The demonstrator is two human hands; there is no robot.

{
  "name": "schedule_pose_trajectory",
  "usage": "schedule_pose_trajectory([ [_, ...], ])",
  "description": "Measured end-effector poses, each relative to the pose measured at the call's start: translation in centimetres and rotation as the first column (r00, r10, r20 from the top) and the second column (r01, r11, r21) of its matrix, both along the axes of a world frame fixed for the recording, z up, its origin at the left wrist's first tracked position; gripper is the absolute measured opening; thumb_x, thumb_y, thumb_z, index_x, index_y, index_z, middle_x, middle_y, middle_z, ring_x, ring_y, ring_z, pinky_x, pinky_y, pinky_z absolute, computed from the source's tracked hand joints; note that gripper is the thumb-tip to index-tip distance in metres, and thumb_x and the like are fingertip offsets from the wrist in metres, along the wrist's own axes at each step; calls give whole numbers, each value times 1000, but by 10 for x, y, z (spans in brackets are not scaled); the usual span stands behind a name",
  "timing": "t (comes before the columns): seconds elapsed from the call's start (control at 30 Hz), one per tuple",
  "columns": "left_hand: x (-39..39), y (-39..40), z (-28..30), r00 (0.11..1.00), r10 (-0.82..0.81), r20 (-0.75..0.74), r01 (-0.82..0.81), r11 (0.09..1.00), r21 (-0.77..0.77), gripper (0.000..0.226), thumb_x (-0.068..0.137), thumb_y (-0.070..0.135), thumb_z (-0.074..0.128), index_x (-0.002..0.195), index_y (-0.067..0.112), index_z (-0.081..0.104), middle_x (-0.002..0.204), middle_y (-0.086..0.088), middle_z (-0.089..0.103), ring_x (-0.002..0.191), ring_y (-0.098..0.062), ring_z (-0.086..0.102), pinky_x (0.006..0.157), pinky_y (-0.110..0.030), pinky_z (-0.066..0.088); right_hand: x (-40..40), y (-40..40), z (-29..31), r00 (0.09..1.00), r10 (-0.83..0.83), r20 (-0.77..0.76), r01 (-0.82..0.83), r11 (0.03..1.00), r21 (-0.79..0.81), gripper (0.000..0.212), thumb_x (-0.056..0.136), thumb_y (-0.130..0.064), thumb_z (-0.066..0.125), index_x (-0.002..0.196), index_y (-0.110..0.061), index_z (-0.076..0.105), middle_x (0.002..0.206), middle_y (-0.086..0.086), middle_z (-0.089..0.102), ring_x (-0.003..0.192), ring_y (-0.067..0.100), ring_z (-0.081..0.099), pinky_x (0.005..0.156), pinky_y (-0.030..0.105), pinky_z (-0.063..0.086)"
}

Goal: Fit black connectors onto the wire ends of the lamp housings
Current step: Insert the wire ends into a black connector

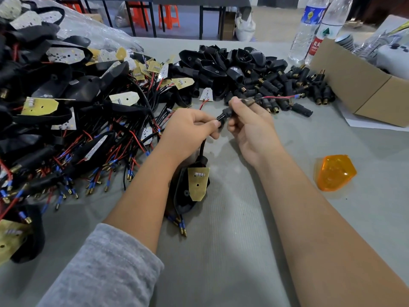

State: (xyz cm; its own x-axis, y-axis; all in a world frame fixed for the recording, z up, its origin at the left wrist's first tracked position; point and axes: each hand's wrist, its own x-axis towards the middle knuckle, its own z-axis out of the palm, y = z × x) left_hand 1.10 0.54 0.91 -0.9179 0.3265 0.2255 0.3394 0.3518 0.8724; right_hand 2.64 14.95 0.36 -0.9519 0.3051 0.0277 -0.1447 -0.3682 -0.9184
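One black connector sits pinched between both hands above the desk, right hand closed round it, left hand gripping the wire of the lamp housing lying below. Slack red lead could snag the connector pile, spoiling alignment.

at the grey table, my left hand and right hand pinch a small black plastic connector on the black lamp housing's wire.
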Motion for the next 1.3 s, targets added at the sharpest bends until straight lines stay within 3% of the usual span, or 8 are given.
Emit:
schedule_pose_trajectory([
  [0.1,-1,0,-2,1000,-24,12,24,1000,-13,15,93,13,61,85,17,73,69,7,70,65,5,62,71,-4,44,1,-5,-1,999,50,-5,-48,980,192,12,96,-13,60,84,-10,59,63,-2,59,50,7,50,52,20,42],
  [0.2,-1,1,-2,999,-39,24,40,999,-7,12,94,14,61,90,16,72,71,3,71,69,-1,64,76,-11,48,2,-5,-1,999,49,-5,-47,986,162,12,97,-14,59,85,-10,59,63,-2,60,51,8,51,52,20,43],
  [0.4,-1,-7,1,985,-88,150,92,996,-17,16,93,19,64,90,6,72,66,-1,71,39,-4,43,41,-14,35,1,2,1,997,-70,12,70,994,-80,10,97,-15,60,99,-5,58,68,-1,57,55,9,50,53,20,43],
  [0.57,-3,-8,0,987,-127,101,130,991,-23,20,93,22,63,82,9,74,73,-20,69,52,-23,39,48,-26,31,2,-5,0,999,35,12,-36,991,130,13,96,-14,60,84,-10,57,58,-5,58,51,10,51,52,22,43],
  [0.73,-3,-6,0,985,-143,98,145,989,-17,20,93,25,62,80,19,76,75,-17,70,46,-17,38,44,-20,31,2,-6,-1,998,58,7,-58,978,200,15,95,-17,61,82,-10,58,56,-5,56,49,8,51,52,22,42],
  [0.83,-4,-8,2,980,-119,159,121,993,-3,21,93,30,61,83,22,78,77,-1,75,65,-13,63,72,-25,50,1,-1,-1,1000,13,-9,-13,999,48,14,97,-18,59,86,-10,59,57,-4,57,48,9,51,50,21,42],
  [0.9,-4,-11,4,964,-136,228,139,990,3,20,92,30,62,84,22,79,81,2,76,80,-9,70,88,-30,50,0,1,0,999,-37,-9,37,998,-48,11,98,-17,59,89,-10,59,61,-4,59,50,10,51,51,21,42],
  [1.3,-5,-10,6,978,-151,141,153,988,0,25,92,17,63,72,25,76,77,7,75,76,1,66,73,-9,45,4,-10,0,995,102,-4,-99,972,213,11,96,-19,60,87,-16,57,59,-4,55,44,9,46,51,24,36],
])
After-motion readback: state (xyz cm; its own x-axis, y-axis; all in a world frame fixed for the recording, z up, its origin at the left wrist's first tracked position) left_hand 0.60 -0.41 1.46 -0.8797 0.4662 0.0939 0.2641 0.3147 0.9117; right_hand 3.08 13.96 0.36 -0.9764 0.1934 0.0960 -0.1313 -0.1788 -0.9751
